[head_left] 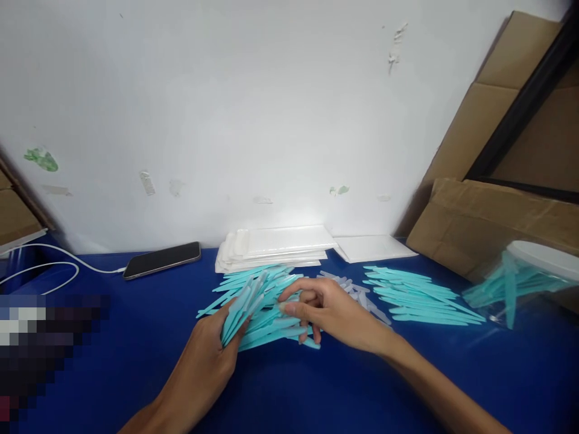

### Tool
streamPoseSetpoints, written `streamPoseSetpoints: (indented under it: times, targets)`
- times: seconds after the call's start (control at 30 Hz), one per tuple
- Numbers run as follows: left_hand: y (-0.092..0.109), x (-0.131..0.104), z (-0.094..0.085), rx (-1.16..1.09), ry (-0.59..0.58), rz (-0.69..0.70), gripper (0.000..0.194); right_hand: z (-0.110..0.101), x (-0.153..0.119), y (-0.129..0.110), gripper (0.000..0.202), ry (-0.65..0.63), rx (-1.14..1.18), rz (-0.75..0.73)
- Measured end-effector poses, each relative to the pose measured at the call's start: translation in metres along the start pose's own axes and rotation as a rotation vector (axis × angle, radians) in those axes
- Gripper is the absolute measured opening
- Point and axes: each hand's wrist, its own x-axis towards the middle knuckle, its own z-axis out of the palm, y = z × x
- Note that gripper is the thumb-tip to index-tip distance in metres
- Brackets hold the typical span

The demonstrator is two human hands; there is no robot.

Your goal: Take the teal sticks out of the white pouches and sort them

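Note:
My left hand (pixel 212 343) is closed round a bunch of teal eyebrow razors (pixel 242 310), slim flat sticks with paler ends that point up and away. Behind and to the right of that bunch, a loose pile of the same razors (pixel 275 328) lies on the blue table (pixel 280 398). Over this pile, my right hand (pixel 325 310) pinches with thumb and forefinger at what looks like the end of one razor; its other fingers curl beneath. Partly hidden behind my right hand are greyish-lilac razors (pixel 357 292). Another teal heap (pixel 420 295) lies farther right.
White flat packets (pixel 280 244) are stacked against the wall, with another white packet (pixel 375 247) beside them. A phone (pixel 163 260) on a white cable (pixel 90 262) lies back left. At right, a clear tub (pixel 520 295) holding teal razors lies tipped near a cardboard box (pixel 493 223).

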Motion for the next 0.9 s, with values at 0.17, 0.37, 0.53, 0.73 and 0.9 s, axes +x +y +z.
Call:
streamPoseSetpoints:
  times: [0.17, 0.37, 0.53, 0.73, 0.9]
  targets:
    - [-0.002, 0.001, 0.000, 0.040, 0.011, -0.025, 0.018, 0.007, 0.005, 0.008, 0.035, 0.070, 0.095, 0.049]
    - [0.007, 0.001, -0.004, 0.137, -0.057, 0.000, 0.017, 0.013, 0.006, 0.012, 0.035, 0.111, 0.070, 0.054]
    - [0.001, -0.001, -0.004, 0.212, -0.084, -0.015, 0.038, 0.017, 0.004, 0.007, 0.033, 0.160, 0.058, 0.039]
    - [-0.011, -0.001, -0.001, 0.248, -0.034, 0.042, 0.039, 0.010, 0.006, 0.003, 0.036, 0.125, 0.132, 0.056]
    - [-0.013, -0.001, -0.001, 0.226, -0.005, 0.070, 0.041, 0.004, 0.003, -0.004, 0.038, 0.082, 0.132, 0.058]
